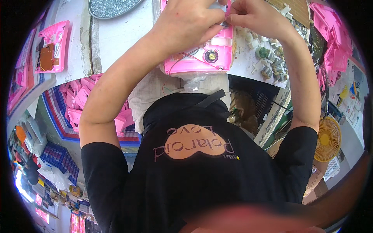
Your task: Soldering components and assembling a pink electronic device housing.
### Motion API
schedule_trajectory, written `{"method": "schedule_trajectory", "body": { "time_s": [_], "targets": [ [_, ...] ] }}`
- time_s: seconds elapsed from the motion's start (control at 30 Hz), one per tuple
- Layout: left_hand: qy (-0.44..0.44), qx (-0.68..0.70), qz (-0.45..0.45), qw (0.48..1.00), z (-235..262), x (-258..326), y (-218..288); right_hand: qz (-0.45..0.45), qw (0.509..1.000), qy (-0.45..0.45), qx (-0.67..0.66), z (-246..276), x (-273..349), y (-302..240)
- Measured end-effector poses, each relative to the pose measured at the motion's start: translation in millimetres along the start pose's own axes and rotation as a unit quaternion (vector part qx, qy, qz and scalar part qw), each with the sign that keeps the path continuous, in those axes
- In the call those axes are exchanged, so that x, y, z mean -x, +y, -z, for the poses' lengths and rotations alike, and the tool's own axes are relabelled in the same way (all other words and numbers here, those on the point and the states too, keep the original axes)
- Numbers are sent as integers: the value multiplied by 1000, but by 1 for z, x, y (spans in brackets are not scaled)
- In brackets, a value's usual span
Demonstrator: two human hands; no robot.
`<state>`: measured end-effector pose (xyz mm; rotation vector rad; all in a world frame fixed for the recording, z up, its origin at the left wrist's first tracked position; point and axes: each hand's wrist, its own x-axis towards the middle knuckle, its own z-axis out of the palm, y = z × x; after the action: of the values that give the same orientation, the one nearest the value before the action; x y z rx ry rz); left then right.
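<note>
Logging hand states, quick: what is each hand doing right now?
Left hand: closed, fingers pinching at the top of the pink plastic housing.
Right hand: closed, pinching at the same spot; what it pinches cannot be told.

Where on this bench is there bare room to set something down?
Bare white bench top lies between the oval tray of screws and the pink housing under the left hand and right hand. Right of the housing it is crowded with small motors and a pile of pink parts.
</note>
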<state>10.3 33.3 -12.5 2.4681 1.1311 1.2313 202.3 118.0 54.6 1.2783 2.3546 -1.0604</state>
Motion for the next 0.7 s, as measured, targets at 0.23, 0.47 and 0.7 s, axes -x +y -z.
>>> {"method": "schedule_trajectory", "body": {
  "time_s": [0.23, 0.47, 0.7],
  "targets": [
    [5, 6, 1, 1000, -2, 3, -3, 9, 998, 37, -55, -23, 7, 22],
    [-8, 9, -9, 1000, 3, 0, 0, 64, 984, 147, -81, -53, 19, 30],
    [-35, 16, 10, 999, 5, -2, -3, 134, 974, 105, -150, -52, 10, 50]
  ]
}}
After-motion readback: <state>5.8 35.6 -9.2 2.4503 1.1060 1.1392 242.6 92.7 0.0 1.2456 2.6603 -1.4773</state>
